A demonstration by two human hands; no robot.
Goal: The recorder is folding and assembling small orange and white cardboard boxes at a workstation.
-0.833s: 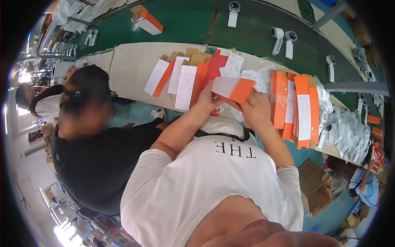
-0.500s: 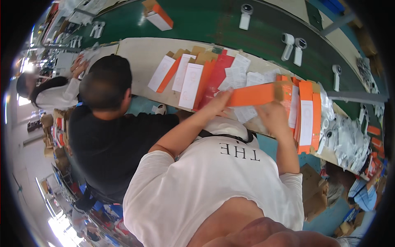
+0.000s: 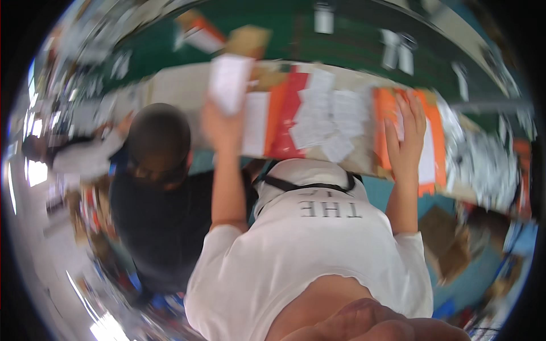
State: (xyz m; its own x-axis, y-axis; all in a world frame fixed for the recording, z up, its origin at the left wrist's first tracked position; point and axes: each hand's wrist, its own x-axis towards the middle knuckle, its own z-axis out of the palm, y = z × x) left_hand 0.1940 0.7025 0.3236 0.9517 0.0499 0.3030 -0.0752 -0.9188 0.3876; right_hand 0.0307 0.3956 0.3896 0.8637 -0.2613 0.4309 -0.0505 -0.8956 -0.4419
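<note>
In my left hand is an upright white and orange carton with a brown flap standing up at its top; motion blurs both. The carton is above the row of cartons on the left part of the bench. My right hand is open, its fingers spread over the orange and white cartons at the right; whether it touches them I cannot tell. Between the two groups lie loose printed sheets, beside a red sheet or folder.
Clear plastic bags with pale contents heap at the bench's right end. Beyond the bench runs a green belt carrying white handheld devices and another orange carton. A co-worker in black stands close on my left.
The orange carton I held across with both hands is gone from there. My left hand has swung left and holds a carton, white face showing. My right hand has opened and moved right.
</note>
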